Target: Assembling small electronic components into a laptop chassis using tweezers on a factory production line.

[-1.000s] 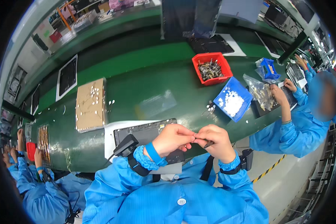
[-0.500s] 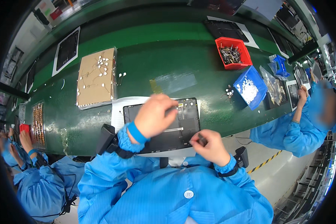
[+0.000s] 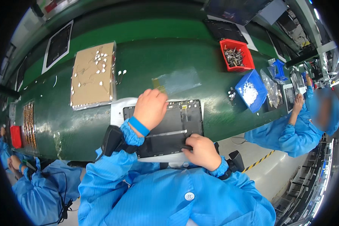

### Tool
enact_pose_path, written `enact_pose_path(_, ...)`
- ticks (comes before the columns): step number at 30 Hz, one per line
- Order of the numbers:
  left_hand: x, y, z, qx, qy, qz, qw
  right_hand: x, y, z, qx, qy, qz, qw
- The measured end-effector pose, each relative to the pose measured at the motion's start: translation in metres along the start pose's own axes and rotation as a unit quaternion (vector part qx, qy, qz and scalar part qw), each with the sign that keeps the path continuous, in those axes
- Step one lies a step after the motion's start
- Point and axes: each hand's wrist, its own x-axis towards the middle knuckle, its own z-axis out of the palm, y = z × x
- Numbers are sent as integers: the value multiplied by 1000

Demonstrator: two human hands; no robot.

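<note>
A black tablet-like housing (image 3: 165, 141) lies in front of me on a white sheet (image 3: 118, 109), a pale strip running across its middle. My left hand (image 3: 150, 109), with a blue band at the wrist, is over the housing's far left part. Its fingers are bent and drawn together; the fingertips and anything between them are hidden. At the near right corner of the housing, my right hand (image 3: 202, 150) is closed in a pinch on a small dark piece (image 3: 186, 147), whose kind I cannot make out.
A cardboard-topped stack (image 3: 90, 83) holds several white-tipped wires at left. On the right stand a red bin (image 3: 248, 62) of small metal parts and a blue bin (image 3: 261, 96) of white pieces. Co-workers sit both sides, one in blue at right (image 3: 278, 132). Clear film (image 3: 180, 81) lies beyond the housing.
My left hand has moved a little left and its fingers now point away from me. My right hand has shifted slightly left over the housing's corner. The whole view has tilted slightly.
</note>
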Motion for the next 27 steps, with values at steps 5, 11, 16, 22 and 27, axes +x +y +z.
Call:
enact_pose_path(5,0,3,1,15,-22,-6,1000,8,-3,-3,-34,-59,4,998)
enact_pose_path(11,1,10,-8,35,-42,-1,999,23,18,-51,79,23,-37,996)
enact_pose_path(16,9,22,-14,-44,-74,-100,991,90,86,-146,-6,258,11,966)
enact_pose_path(22,19,27,-1,-44,-59,-119,990,177,152,-185,-125,258,45,957)
enact_pose_path(27,14,24,0,-46,-23,-101,994,205,164,-172,-178,170,154,957)
